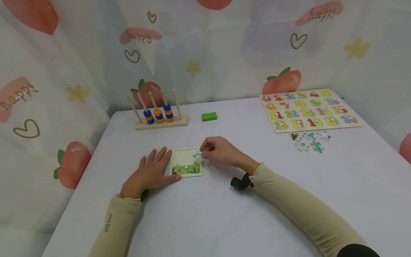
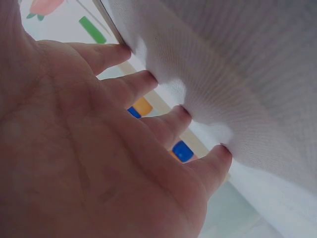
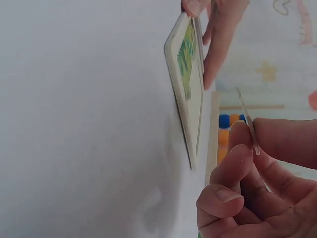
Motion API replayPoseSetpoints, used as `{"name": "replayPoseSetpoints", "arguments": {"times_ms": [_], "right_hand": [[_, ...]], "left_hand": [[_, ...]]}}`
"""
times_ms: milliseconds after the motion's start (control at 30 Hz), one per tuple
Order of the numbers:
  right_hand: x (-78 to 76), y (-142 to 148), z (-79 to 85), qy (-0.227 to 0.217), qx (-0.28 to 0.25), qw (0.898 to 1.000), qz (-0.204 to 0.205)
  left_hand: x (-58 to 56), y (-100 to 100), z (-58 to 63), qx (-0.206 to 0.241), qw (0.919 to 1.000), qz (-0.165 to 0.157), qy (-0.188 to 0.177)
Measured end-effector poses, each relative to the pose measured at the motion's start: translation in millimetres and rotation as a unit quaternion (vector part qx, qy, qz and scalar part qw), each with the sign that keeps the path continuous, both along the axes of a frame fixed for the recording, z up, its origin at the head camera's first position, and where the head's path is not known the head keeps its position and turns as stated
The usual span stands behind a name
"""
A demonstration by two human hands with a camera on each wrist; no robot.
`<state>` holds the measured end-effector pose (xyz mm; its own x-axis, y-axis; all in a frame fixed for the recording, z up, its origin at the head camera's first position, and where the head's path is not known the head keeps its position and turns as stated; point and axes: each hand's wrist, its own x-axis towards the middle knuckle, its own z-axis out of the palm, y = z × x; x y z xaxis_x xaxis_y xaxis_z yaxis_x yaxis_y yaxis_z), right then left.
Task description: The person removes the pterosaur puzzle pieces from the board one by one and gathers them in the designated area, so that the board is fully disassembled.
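Note:
My right hand point(image 1: 221, 150) pinches a thin puzzle piece point(image 3: 247, 121) between thumb and fingertips, seen edge-on in the right wrist view. In the head view it is held over the right side of the puzzle tray point(image 1: 183, 151). Fitted puzzle pieces point(image 1: 186, 169) in green fill the tray's lower strip; the upper part shows bare board. My left hand point(image 1: 151, 173) lies with fingers spread at the tray's left side, its thumb at the lower edge. In the left wrist view its fingertips point(image 2: 181, 114) press on the white tabletop.
Loose puzzle pieces point(image 1: 309, 141) lie to the right, below a wooden number board point(image 1: 311, 110). At the back left stands a peg abacus point(image 1: 162, 124) with blue and orange beads. A green block point(image 1: 209, 116) lies behind the tray. A patterned curtain point(image 1: 218, 46) hangs behind the table.

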<state>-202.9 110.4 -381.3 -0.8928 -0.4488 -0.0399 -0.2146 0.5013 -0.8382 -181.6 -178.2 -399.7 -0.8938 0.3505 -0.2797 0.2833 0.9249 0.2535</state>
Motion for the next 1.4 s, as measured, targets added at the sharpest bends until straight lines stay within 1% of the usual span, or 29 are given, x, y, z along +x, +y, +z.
{"name": "replayPoseSetpoints", "arguments": {"times_ms": [267,567,1033,1233,1400], "right_hand": [[5.6,32.6,-0.7,-0.003,-0.025,0.999,-0.02],[11.1,70.0,3.1,0.011,-0.028,0.998,-0.056],[21.3,116.5,8.8,0.005,-0.007,0.993,-0.114],[26.5,138.7,9.6,0.003,0.005,0.99,-0.143],[31.5,158.3,12.2,0.004,0.011,0.986,-0.166]], "left_hand": [[2.1,0.7,1.4,0.003,1.0,0.001,0.0],[3.6,3.4,5.9,0.008,1.0,0.003,-0.004],[8.2,4.2,10.2,0.012,0.9999,-0.003,-0.002],[6.3,2.0,6.0,0.012,0.9999,-0.005,0.003],[6.6,3.1,6.7,0.012,0.9999,-0.004,0.003]]}}
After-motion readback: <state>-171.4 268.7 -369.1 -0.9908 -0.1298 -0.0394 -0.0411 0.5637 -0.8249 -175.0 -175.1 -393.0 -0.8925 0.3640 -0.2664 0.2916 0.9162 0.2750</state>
